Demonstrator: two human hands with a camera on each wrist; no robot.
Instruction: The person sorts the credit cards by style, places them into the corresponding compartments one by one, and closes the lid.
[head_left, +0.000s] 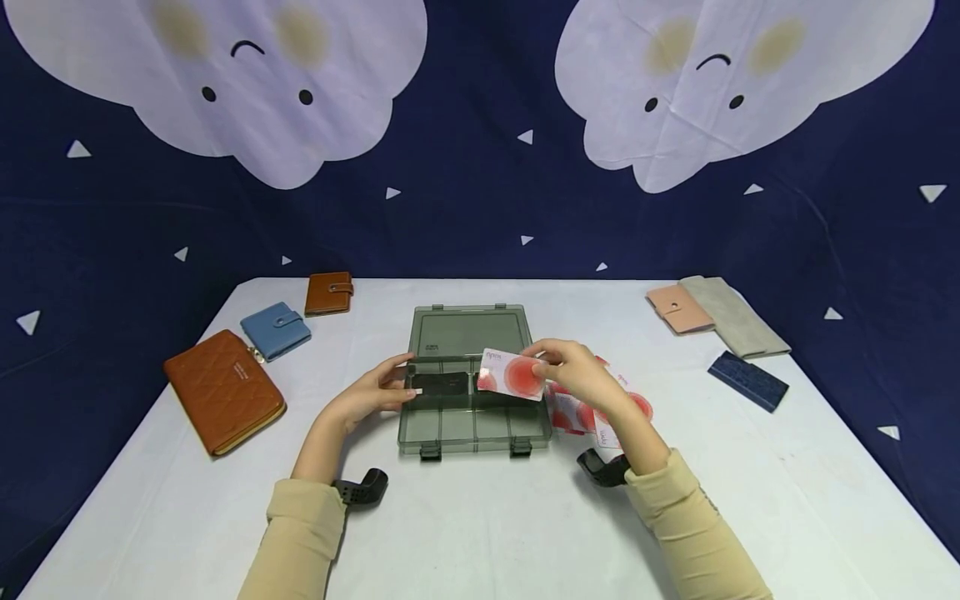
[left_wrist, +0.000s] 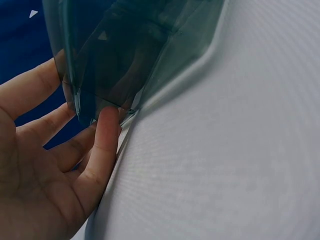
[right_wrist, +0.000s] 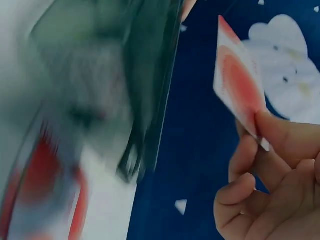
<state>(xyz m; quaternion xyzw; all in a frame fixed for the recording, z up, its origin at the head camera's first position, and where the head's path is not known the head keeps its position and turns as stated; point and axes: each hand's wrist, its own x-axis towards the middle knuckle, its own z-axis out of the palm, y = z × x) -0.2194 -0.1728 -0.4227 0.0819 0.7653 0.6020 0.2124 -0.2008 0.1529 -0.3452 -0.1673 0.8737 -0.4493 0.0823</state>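
A smoke-grey plastic organiser box point(head_left: 468, 392) lies open at the middle of the white counter point(head_left: 480, 517), its lid point(head_left: 467, 331) flat at twelve o'clock of the tray. The person's left hand point(head_left: 372, 392) rests at the tray's nine o'clock edge; the left wrist view shows its fingers point(left_wrist: 102, 145) straight and slightly spread, their tips touching the box's corner. The right hand point(head_left: 581, 375) holds a white card with a red circle point(head_left: 512, 374) just above the tray's two o'clock part; thumb and forefinger pinch the card's end while the other fingers point(right_wrist: 242, 200) curl below it. The right wrist view is blurred on the box side, so I cannot tell whether the card touches the box.

A loose spread of similar red-and-white cards point(head_left: 600, 408) lies on the counter just beside the box at three o'clock, partly under the right forearm. Well apart at nine o'clock lie a quilted brown wallet point(head_left: 223, 390), a blue wallet point(head_left: 275, 330) and a small tan wallet point(head_left: 328, 292). Toward two o'clock lie a pink wallet point(head_left: 678, 309), a long grey wallet point(head_left: 733, 315) touching it, and a dark navy wallet point(head_left: 747, 380).
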